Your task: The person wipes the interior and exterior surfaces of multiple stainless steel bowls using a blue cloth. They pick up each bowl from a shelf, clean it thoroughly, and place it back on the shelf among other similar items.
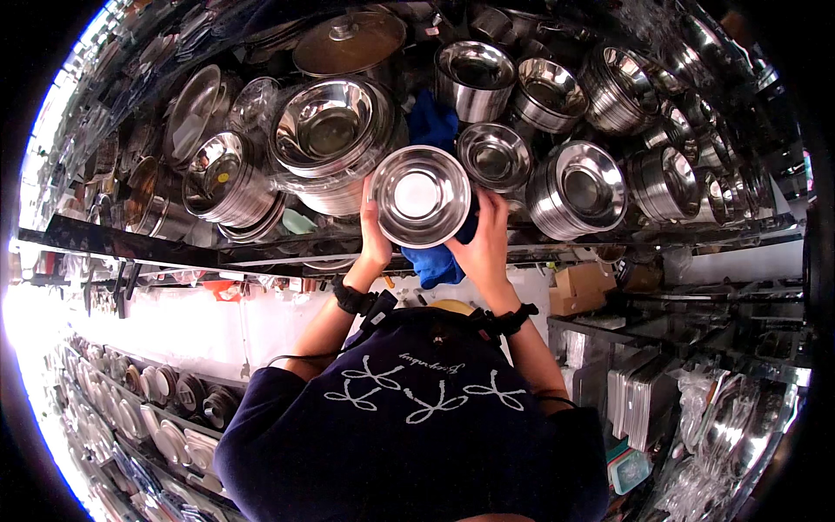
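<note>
Between my two hands is a round stainless steel bowl [419,196], its opening facing up toward the camera. My left hand [375,228] grips its left side, fingers along the outer wall. My right hand [486,235] holds the lower right side with thumb and spread fingers. A blue cloth [434,264] lies under and behind the bowl and shows above and below it; whether a hand also holds it, I cannot tell. Just right of the bowl sits a smaller steel bowl [494,158]. To the left stands a large stack of steel bowls wrapped in clear plastic [326,127].
More stacked steel bowls [577,189] crowd the shelf on the right, and others [222,176] on the left. A large lid with a knob [349,42] is at the back. The dark shelf edge [261,261] runs across. Cardboard boxes [580,287] and trays [636,398] are at lower right.
</note>
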